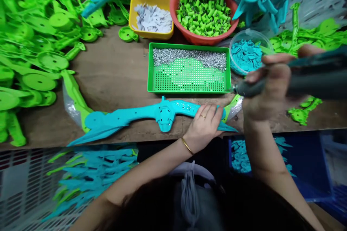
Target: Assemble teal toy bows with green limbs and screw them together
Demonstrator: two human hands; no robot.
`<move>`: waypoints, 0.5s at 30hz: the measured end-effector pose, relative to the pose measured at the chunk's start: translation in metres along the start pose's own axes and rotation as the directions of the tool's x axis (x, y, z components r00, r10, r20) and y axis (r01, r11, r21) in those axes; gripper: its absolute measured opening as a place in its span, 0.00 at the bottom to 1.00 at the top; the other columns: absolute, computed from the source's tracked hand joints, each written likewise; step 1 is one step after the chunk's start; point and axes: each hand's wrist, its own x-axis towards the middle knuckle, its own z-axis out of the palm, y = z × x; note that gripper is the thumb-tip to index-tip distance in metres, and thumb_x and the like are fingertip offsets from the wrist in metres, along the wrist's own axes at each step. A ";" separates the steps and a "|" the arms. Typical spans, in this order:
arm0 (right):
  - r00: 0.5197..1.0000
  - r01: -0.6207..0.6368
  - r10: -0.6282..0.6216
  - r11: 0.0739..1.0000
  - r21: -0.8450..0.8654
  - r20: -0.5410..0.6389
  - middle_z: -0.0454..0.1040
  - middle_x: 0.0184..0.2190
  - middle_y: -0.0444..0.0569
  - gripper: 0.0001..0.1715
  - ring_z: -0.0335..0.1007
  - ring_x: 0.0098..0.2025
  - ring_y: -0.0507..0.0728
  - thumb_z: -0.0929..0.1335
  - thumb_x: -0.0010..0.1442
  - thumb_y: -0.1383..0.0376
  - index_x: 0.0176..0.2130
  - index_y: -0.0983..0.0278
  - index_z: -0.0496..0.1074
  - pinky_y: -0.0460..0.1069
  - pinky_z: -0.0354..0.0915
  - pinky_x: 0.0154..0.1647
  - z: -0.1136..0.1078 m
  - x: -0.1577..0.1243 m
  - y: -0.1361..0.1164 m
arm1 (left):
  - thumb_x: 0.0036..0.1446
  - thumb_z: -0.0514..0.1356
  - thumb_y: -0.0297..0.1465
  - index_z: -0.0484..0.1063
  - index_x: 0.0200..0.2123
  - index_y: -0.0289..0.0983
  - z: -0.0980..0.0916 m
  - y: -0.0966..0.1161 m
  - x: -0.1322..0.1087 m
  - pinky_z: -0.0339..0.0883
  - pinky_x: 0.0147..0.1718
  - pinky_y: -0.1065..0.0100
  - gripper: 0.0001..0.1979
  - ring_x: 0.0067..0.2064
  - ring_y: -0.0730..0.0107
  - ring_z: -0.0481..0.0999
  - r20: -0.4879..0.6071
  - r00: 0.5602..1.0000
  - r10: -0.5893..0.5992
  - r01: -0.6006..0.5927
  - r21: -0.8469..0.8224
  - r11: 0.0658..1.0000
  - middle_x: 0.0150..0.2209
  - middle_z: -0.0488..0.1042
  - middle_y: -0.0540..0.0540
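A turquoise plastic toy bow point(141, 113) with green end pieces lies across the wooden table near its front edge. Over the bow's right part, my left hand point(204, 125) is closed, its fingers wrapped across the turquoise limb and holding it against the table. My right hand point(272, 88) grips a dark electric screwdriver point(316, 78), held sideways above the bow's right end. The screwdriver's tip points left, close to the right front corner of a green perforated tray point(189, 88). Small silver screws point(187, 57) are heaped along the back of that tray. Motion blurs the right hand and tool.
Behind the tray stand a yellow bin point(151, 35) of white pieces, a red bowl point(189, 39) of green cylinders and a clear tub point(233, 61) of turquoise bits. Green parts point(38, 54) pile up at left. A crate point(21, 187) and blue bin point(311, 166) sit below the table edge.
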 end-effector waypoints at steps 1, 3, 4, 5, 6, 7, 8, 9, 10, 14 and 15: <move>1.000 0.019 -0.020 0.999 -0.034 -0.023 0.69 0.36 0.39 0.14 0.65 0.22 0.44 0.67 0.62 0.59 0.47 0.52 0.63 0.44 0.65 0.23 0.007 0.003 0.013 | 0.61 0.56 0.46 0.65 0.56 0.25 -0.002 0.001 0.001 0.62 0.57 0.53 0.31 0.55 0.51 0.71 0.042 0.999 0.001 -0.001 0.013 1.000 0.52 0.73 0.30; 0.999 0.016 -0.019 0.992 -0.126 -0.028 0.67 0.37 0.42 0.13 0.69 0.25 0.47 0.64 0.64 0.56 0.49 0.53 0.62 0.47 0.68 0.25 0.018 0.002 0.039 | 0.59 0.59 0.46 0.65 0.57 0.30 -0.007 0.003 0.003 0.63 0.57 0.52 0.31 0.55 0.50 0.71 0.121 0.993 0.006 -0.010 0.035 0.999 0.55 0.71 0.32; 0.999 -0.001 -0.004 0.987 -0.158 -0.032 0.67 0.38 0.43 0.14 0.69 0.25 0.48 0.64 0.64 0.55 0.49 0.54 0.62 0.48 0.69 0.26 0.020 0.000 0.049 | 0.58 0.59 0.46 0.64 0.58 0.32 -0.009 0.003 0.004 0.62 0.57 0.51 0.31 0.56 0.50 0.71 0.150 0.989 0.007 -0.013 0.044 0.999 0.57 0.69 0.33; 0.999 -0.020 0.012 0.985 -0.172 -0.045 0.67 0.37 0.44 0.15 0.69 0.25 0.49 0.64 0.63 0.54 0.48 0.55 0.62 0.49 0.69 0.26 0.022 -0.002 0.056 | 0.58 0.60 0.45 0.64 0.59 0.34 -0.010 0.004 0.004 0.62 0.57 0.51 0.31 0.56 0.50 0.70 0.169 0.986 0.004 -0.014 0.053 0.999 0.58 0.68 0.34; 0.998 -0.040 0.030 0.984 -0.172 -0.061 0.67 0.36 0.44 0.16 0.68 0.24 0.49 0.65 0.62 0.54 0.48 0.57 0.62 0.50 0.70 0.26 0.022 -0.004 0.060 | 0.58 0.60 0.45 0.64 0.59 0.35 -0.011 0.004 0.004 0.62 0.57 0.51 0.31 0.56 0.50 0.70 0.181 0.983 0.000 -0.011 0.060 0.998 0.59 0.68 0.35; 0.996 -0.059 0.047 0.986 -0.158 -0.080 0.67 0.35 0.44 0.17 0.67 0.22 0.48 0.67 0.61 0.54 0.47 0.57 0.63 0.50 0.71 0.26 0.022 -0.006 0.063 | 0.58 0.60 0.44 0.64 0.59 0.35 -0.011 0.004 0.004 0.62 0.58 0.52 0.30 0.56 0.50 0.70 0.187 0.982 -0.004 -0.008 0.064 0.998 0.60 0.68 0.36; 0.994 -0.077 0.065 0.987 -0.141 -0.088 0.67 0.35 0.43 0.18 0.66 0.22 0.48 0.68 0.60 0.54 0.46 0.58 0.63 0.51 0.72 0.26 0.021 -0.008 0.064 | 0.58 0.60 0.44 0.64 0.60 0.36 -0.012 0.004 0.004 0.62 0.58 0.52 0.30 0.56 0.51 0.70 0.189 0.982 -0.008 -0.005 0.067 0.998 0.59 0.68 0.36; 0.993 -0.092 0.081 0.988 -0.128 -0.089 0.67 0.34 0.43 0.19 0.67 0.22 0.48 0.68 0.59 0.54 0.47 0.58 0.63 0.52 0.73 0.28 0.020 -0.009 0.064 | 0.59 0.60 0.44 0.64 0.60 0.36 -0.012 0.004 0.004 0.61 0.58 0.52 0.30 0.56 0.51 0.70 0.190 0.982 -0.008 -0.005 0.068 0.998 0.59 0.68 0.36; 0.992 -0.108 0.098 0.987 -0.121 -0.082 0.67 0.35 0.43 0.19 0.68 0.23 0.49 0.68 0.59 0.53 0.47 0.57 0.63 0.53 0.74 0.30 0.019 -0.009 0.064 | 0.59 0.60 0.44 0.64 0.60 0.36 -0.012 0.004 0.004 0.62 0.58 0.52 0.30 0.56 0.51 0.70 0.192 0.981 -0.007 -0.006 0.068 0.998 0.59 0.68 0.36; 0.990 -0.137 0.134 0.984 -0.113 -0.033 0.69 0.37 0.45 0.18 0.75 0.31 0.55 0.66 0.60 0.53 0.48 0.56 0.65 0.58 0.76 0.39 0.017 -0.007 0.067 | 0.58 0.61 0.44 0.63 0.60 0.35 -0.010 0.003 0.003 0.62 0.58 0.52 0.31 0.57 0.51 0.69 0.196 0.981 0.004 -0.018 0.071 0.997 0.60 0.68 0.37; 0.992 -0.122 0.119 0.987 -0.103 -0.030 0.70 0.37 0.45 0.17 0.76 0.33 0.56 0.67 0.60 0.54 0.46 0.57 0.66 0.59 0.76 0.41 0.017 -0.007 0.068 | 0.57 0.61 0.44 0.63 0.60 0.35 -0.010 0.003 0.003 0.62 0.57 0.52 0.31 0.56 0.51 0.70 0.194 0.981 0.007 -0.022 0.073 0.997 0.59 0.68 0.36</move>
